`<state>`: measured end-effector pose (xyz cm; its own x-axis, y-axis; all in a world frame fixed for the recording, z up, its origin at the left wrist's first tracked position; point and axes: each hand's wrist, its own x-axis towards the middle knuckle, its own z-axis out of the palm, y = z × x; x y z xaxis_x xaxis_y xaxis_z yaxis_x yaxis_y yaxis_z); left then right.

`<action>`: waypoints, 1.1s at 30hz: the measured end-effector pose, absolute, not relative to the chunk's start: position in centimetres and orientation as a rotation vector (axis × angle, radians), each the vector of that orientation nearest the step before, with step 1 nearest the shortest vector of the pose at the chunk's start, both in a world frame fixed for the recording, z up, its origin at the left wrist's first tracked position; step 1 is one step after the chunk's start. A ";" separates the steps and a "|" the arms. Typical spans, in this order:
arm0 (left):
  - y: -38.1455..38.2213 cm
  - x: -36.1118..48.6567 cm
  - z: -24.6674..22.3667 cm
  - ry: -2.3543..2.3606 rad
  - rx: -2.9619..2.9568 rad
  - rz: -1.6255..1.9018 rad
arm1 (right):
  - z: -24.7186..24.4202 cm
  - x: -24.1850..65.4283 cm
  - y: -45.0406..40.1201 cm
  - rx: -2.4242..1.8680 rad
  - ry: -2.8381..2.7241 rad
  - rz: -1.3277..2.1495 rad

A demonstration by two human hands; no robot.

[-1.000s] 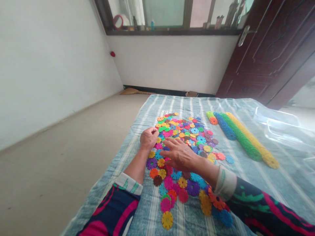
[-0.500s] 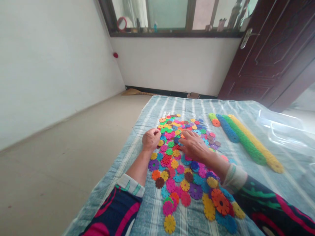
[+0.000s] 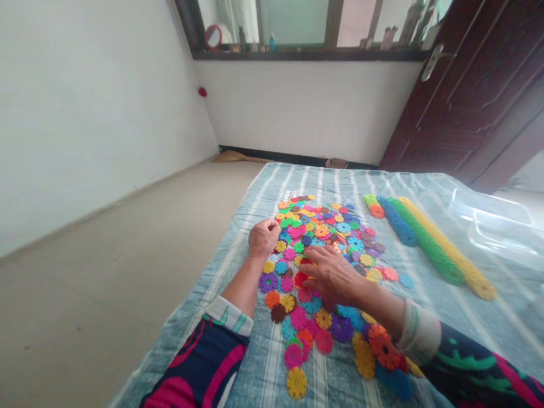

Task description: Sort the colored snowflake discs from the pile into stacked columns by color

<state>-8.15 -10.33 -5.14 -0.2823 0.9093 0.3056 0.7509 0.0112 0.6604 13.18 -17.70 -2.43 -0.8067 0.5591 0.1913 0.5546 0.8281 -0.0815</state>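
Note:
Many flower-shaped plastic discs with notched rims lie loose and overlapping on the striped cloth (image 3: 238, 243). At the left edge of the spread, my left hand (image 3: 263, 238) is closed with thumb and fingers together; whatever it may hold is hidden. My right hand (image 3: 334, 275) reaches over the middle of the discs, palm down and fingers apart, its fingertips at a red disc (image 3: 301, 279). Near it lie a purple disc (image 3: 342, 327), a large orange disc (image 3: 383, 345) and a blue disc (image 3: 281, 266). Closest to me is a yellow disc (image 3: 296, 383).
On the right lie long rows of discs: a yellow row (image 3: 450, 249), a green row (image 3: 433, 246), a blue row (image 3: 397, 222) and a short lime row (image 3: 370, 201) with an orange disc. Clear plastic boxes (image 3: 504, 232) stand at the far right.
My right hand has moved toward me and slightly left, over the red disc. The left hand stays closed at the edge of the discs. The view has shifted slightly.

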 end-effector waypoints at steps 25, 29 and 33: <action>-9.5 -9.0 -4.1 2.131 1.790 1.065 | -2.1 18.9 -20.8 -1.011 -2.551 0.033; -9.3 -9.1 -3.8 2.140 1.778 1.044 | -2.1 21.3 -20.5 -1.091 -2.425 0.031; -9.2 -9.1 -3.8 2.162 1.762 1.040 | -2.5 24.7 -20.0 -1.233 -2.266 0.042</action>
